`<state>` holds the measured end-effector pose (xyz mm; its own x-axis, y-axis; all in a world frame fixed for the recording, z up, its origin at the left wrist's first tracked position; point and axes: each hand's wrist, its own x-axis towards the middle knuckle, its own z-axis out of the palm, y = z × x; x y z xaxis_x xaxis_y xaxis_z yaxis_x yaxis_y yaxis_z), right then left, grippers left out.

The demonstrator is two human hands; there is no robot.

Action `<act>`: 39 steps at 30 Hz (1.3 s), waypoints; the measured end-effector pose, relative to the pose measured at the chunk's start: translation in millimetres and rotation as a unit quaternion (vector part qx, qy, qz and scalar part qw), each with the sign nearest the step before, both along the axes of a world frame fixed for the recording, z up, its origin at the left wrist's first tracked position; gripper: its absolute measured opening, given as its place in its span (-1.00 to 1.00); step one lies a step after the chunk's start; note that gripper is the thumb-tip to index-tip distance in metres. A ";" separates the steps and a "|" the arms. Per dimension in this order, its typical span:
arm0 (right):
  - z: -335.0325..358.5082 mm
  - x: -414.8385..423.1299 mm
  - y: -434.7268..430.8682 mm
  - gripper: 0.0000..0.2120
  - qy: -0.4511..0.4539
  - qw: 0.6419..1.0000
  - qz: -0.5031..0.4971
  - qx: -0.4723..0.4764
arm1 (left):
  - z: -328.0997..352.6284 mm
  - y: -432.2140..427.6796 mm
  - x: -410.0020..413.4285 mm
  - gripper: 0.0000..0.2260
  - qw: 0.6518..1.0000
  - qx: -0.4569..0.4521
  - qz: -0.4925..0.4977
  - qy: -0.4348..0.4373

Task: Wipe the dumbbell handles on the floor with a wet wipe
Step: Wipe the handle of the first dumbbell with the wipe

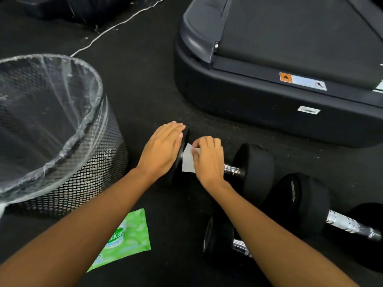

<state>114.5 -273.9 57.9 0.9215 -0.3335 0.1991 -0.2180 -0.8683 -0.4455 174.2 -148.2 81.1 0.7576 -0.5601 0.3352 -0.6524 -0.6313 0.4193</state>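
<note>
On dark rubber gym flooring (pixel 145 90), a person's right hand (pixel 207 158) curled its fingers round a white wet wipe (pixel 188 160) and held it against the ridged chrome handle (pixel 232 169) of a black round-headed dumbbell (pixel 255 168) lying on its side. The left hand (pixel 163 150), fingers straight and together, rested flat on that dumbbell's left head.

Nearer the camera than the dumbbell, and to its left, lay a flat green plastic wipes packet (pixel 132 239), partly covered by the left forearm. The letters "nicare" could be read on its white oval label; the rest was hidden or blurred.

Left of the dumbbell stood a black wire-mesh waste bin (pixel 93 179) lined with a clear plastic bag (pixel 51 90) folded over the rim. Only the liner showed inside.

Right of the dumbbell lay a second black dumbbell (pixel 306 204) with a chrome handle, the pale lettering on its head too small to read. A third black dumbbell (pixel 217 239) lay just in front of the wiped one, partly under the right forearm.

Beyond the dumbbell sat the dark grey end of a treadmill (pixel 248 100). It bore an orange-and-white warning label (pixel 302 81) and a small white sticker (pixel 308 110), neither legible. A thin white cable (pixel 116 25) crossed the floor beyond the dumbbell, to its left.
</note>
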 end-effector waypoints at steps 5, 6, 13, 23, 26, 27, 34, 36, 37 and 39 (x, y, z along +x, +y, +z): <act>-12.3 -20.8 8.3 -0.75 -0.003 0.991 0.069 -0.110 | -0.5 -0.9 -1.2 -0.71 1.000 0.003 0.007 -0.008; -15.8 -24.0 8.0 -0.71 -0.005 0.988 0.075 -0.132 | -1.4 -0.8 -1.5 -0.70 1.000 0.003 0.008 -0.010; -8.3 -8.2 -5.8 -0.65 0.096 0.988 0.096 -0.075 | -1.6 -1.0 -3.3 -0.57 1.000 0.016 0.008 -0.009; -6.2 -11.7 0.5 -0.71 0.067 0.981 0.154 -0.101 | 0.2 -1.7 -3.6 -0.65 0.999 0.034 0.009 -0.003; 0.5 2.4 -9.1 -0.70 0.138 0.977 0.146 -0.066 | -0.3 -1.9 -3.2 -0.66 0.999 0.043 0.008 -0.006; 3.8 7.1 -13.2 -0.68 0.174 0.973 0.145 -0.051 | -0.1 -2.1 -2.7 -0.67 0.999 0.045 0.008 -0.004; 2.7 -12.0 -18.2 -0.66 0.095 0.967 0.216 -0.093 | -1.3 -1.7 -3.0 -0.66 0.999 0.044 0.012 -0.010; 1.6 -18.4 -25.0 -0.66 0.087 0.974 0.195 -0.076 | -1.2 -1.2 -3.1 -0.63 0.999 0.044 0.010 -0.010; 1.9 -19.8 -26.8 -0.66 0.095 0.978 0.174 -0.068 | -0.7 -1.1 -3.3 -0.58 0.999 0.045 0.005 -0.013; 3.2 -17.4 -25.7 -0.67 0.134 0.979 0.134 -0.076 | -0.5 -1.4 -3.8 -0.55 0.999 0.047 0.001 -0.017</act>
<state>97.1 -299.7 61.0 0.9978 -0.0575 -0.0330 -0.0641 -0.9624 -0.2640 170.4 -149.7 80.6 0.7474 -0.5894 0.3067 -0.6644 -0.6677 0.3358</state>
